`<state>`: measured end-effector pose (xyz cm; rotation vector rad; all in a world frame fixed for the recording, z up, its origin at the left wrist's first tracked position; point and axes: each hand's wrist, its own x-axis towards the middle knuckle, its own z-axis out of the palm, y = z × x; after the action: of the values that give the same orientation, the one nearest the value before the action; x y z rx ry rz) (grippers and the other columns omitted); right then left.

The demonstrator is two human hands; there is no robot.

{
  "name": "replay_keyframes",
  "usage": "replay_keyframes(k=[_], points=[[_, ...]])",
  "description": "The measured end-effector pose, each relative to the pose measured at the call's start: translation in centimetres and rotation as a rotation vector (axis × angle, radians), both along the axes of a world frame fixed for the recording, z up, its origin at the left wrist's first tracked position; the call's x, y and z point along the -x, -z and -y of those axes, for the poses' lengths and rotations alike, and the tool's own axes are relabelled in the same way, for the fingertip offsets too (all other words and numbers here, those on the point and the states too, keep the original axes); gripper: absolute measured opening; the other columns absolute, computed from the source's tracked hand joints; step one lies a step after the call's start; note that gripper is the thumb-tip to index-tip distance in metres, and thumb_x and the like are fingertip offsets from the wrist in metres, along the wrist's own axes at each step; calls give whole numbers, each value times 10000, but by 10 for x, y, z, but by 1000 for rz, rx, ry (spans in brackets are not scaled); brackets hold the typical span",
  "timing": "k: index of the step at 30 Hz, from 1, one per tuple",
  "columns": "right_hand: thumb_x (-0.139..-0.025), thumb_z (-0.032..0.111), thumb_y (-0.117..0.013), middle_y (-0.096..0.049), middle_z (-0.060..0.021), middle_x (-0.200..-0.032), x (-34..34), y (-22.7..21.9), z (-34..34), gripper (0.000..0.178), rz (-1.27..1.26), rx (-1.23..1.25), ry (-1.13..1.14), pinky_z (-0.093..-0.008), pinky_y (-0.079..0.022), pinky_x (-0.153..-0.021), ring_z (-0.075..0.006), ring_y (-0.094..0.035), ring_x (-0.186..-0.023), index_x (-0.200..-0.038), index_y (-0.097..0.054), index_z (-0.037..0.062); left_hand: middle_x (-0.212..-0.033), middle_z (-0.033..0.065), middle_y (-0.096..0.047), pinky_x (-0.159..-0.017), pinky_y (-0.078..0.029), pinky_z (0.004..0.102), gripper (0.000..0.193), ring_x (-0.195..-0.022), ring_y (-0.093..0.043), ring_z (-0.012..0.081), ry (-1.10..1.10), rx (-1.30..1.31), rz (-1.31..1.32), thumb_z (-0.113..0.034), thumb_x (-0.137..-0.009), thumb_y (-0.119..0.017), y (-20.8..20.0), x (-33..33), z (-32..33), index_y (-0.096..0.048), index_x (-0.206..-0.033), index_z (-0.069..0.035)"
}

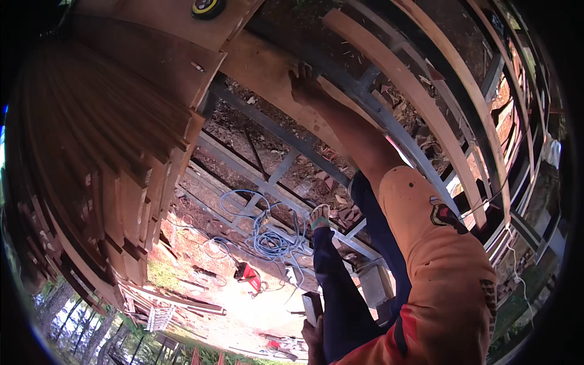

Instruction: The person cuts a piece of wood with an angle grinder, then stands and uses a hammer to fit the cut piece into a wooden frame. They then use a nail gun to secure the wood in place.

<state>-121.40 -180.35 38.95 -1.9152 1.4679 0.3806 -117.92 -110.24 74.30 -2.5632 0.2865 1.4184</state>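
Pressing my right hand [304,85] flat on a light wooden plank [267,79], fingers spread wide, palm on the board, nothing clamped. That plank lies across a grey steel frame [365,103] of rails and cross-braces, just beside a big stack of reddish boards [109,158] on my left. Right arm runs back down to an orange sleeve [438,255]. Left hand [313,337] sits low near the bottom edge, right under a short grey metal block [312,306]; cannot tell if it grips it or just touches. Dark blue trouser leg [347,286] and a sandalled foot [319,218] rest on a frame rail. More curved planks [426,109] laid over the frame to my right. Below the frame: tangle of blue cable [267,237], a red power tool [248,275] on bare soil. Yellow-black disc [208,7] on the top board, far edge.
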Motion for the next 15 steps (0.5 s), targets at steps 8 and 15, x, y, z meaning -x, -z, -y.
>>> replay_keyframes(k=[8,15], points=[[-969,205,-499,-585,-229,-1199,11,83,13,339,319,407,274,-521,-477,-985,-353,-593,-1158,-1284,-561,94,-910,253,-701,-736,-540,468,649,-847,-709,371,-46,-70,123,-518,-871,-675,-12,25,34,-620,-1081,94],[-999,295,-471,-514,-216,-1255,60,-25,-35,429,351,-294,176,-495,-522,-905,-410,-618,-1045,-1274,-500,-33,-932,248,-691,-726,-537,446,678,-843,-699,351,90,52,110,-529,-873,-673,-32,4,157,-607,-1107,103]])
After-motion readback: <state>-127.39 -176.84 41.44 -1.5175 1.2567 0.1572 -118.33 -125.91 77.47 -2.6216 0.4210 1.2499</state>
